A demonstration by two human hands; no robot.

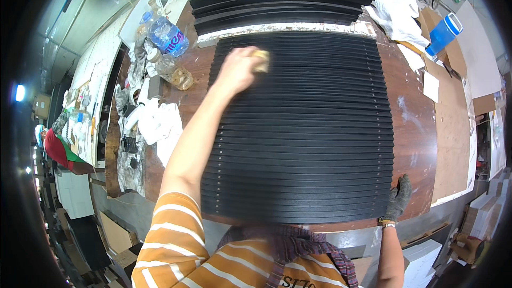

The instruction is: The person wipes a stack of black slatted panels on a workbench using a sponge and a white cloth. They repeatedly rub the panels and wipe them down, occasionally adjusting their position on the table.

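Observation:
A wide row of black slats (298,128) lies side by side on the brown table, with small pale dots down its left and right sides. My bare left hand (238,69) reaches to the far left part of the row, its fingers closed on a small yellowish pad (260,61); both are blurred, and I cannot tell whether the pad is sponge or folded cloth. My right hand (397,200), in a dark grey glove, rests at the near right corner of the slats with its fingers extended along the edge.
More black slats (282,2) are stacked at the back behind a pale strip. Plastic bottles (168,37) and white cloths (160,125) stand and lie on the left. A blue jug (444,34), a white cloth (397,16) and cardboard are at the far right.

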